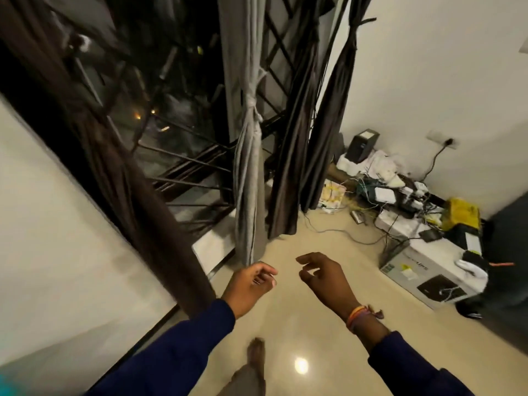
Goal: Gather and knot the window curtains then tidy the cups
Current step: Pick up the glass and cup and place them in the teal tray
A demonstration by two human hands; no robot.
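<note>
Curtains: grey curtain [249, 155] at centre already knotted, dark curtain [288, 167] right of it hanging loose. Left hand [250, 284] and right hand [323, 277] below, relaxed, holding nothing. Cups unseen.

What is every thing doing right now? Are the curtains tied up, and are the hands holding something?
Grey fabric curtain: gathered, knotted in the middle, hanging.
Dark brown curtain on the left: hanging loose, no knot visible.
Dark brown curtains on the right: gathered, tied near the top.
Left hand: fingers loosely curled, holding nothing.
Right hand: fingers relaxed, holding nothing.
Black wall plug: plugged in.
</note>
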